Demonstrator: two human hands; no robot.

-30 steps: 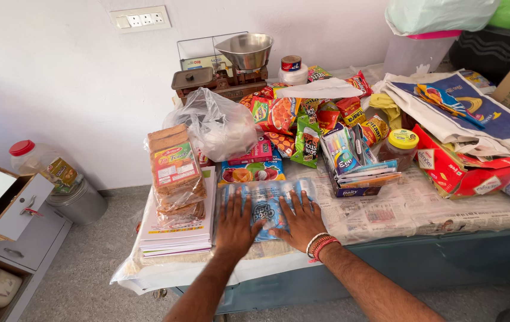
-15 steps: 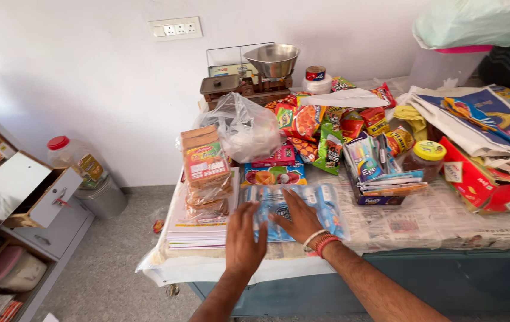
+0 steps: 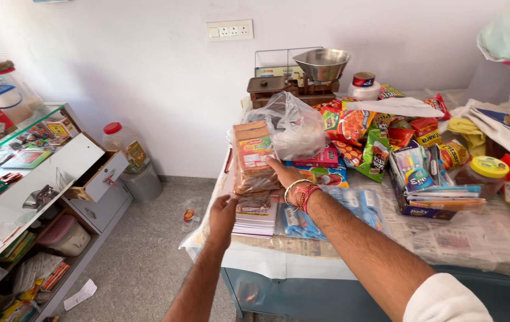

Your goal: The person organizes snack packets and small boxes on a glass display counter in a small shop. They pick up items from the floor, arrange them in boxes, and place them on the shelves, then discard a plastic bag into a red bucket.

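Observation:
A stack of clear-wrapped biscuit packets [image 3: 251,156] stands on a pile of thin booklets [image 3: 255,219] at the left end of the paper-covered table [image 3: 302,262]. My right hand [image 3: 285,175], with bangles and red thread at the wrist, presses against the right side of the packets. My left hand [image 3: 224,212] cups the left edge of the pile, lower down by the booklets. The two hands clasp the stack between them; the fingertips are hidden behind it.
Behind the stack are a knotted clear plastic bag [image 3: 295,128], a balance scale with a metal bowl [image 3: 320,64] and several bright snack packets [image 3: 359,134]. A blue wrapped multipack [image 3: 359,206] lies by my right forearm. A glass counter with an open drawer [image 3: 95,179], a red-lidded jar [image 3: 121,143] and a grey bin [image 3: 142,182] stand at left.
Both hands have left the blue multipack and moved left to the biscuit stack, one on each side. The camera has swung left, showing the counter.

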